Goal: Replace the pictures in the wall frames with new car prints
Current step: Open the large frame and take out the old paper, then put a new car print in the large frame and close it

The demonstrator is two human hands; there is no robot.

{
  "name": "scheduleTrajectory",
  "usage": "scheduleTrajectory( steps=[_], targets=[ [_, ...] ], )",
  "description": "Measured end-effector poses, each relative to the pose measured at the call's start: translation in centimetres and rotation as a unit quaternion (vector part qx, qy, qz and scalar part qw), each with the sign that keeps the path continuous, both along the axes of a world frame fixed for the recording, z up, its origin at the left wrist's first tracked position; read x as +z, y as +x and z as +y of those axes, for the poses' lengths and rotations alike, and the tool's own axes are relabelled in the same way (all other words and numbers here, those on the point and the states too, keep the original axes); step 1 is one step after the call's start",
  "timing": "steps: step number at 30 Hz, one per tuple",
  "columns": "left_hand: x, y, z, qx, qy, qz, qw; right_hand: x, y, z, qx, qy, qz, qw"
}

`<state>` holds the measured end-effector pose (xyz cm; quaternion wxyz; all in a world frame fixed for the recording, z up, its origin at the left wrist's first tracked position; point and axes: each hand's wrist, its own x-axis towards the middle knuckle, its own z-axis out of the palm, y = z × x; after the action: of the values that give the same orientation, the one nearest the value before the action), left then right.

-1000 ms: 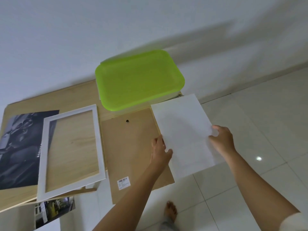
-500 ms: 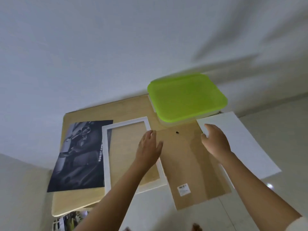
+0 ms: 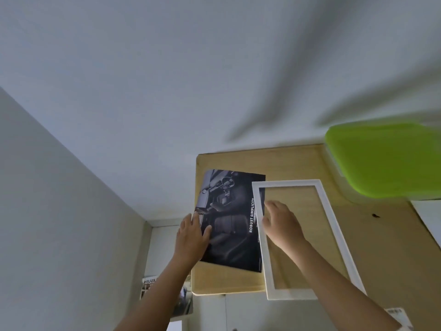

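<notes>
Biggest thing here is the pale wooden counter (image 3: 298,163) pushed up against the white wall. A lime-green plastic box lid (image 3: 386,161) sits at the far right, pretty blurry. Below it is a brown cardboard backing board (image 3: 386,247), with a white paper sheet (image 3: 429,218) just poking in at the right edge.

The white rectangular picture frame (image 3: 334,225) lies flat mid-counter with nothing in it, and its near end hangs a bit over the front edge. Its left rail overlaps the right edge of the dark black-and-white car interior print (image 3: 229,235), the one reading "ROBUST SIMPLICITY", which lies on the counter's left part.

The left hand (image 3: 192,235) is flat, with straight fingers on the print's left edge. The right hand (image 3: 281,225) is palm down and loose over the frame's left rail, gripping nothing as far as I can see. A HILUX brochure (image 3: 149,283) is on the floor.
</notes>
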<state>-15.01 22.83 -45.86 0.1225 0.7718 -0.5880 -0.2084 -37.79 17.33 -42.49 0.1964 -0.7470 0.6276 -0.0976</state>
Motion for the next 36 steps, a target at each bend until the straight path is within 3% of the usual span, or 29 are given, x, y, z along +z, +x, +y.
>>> scheduleTrajectory(
  steps=[9,15,36],
  targets=[
    [-3.9,0.9,1.2,0.036,0.076,0.107,0.991,-3.6,3.3,2.0,0.004,0.003,0.085,0.996],
    [-4.6,1.4,0.6,0.069,0.067,0.256,0.962,-4.7,3.0,2.1,0.002,-0.01,0.094,0.996],
    [-5.1,3.8,6.4,0.187,0.009,0.331,0.925,-4.3,2.9,-0.8,0.001,0.004,0.088,0.996]
  ],
)
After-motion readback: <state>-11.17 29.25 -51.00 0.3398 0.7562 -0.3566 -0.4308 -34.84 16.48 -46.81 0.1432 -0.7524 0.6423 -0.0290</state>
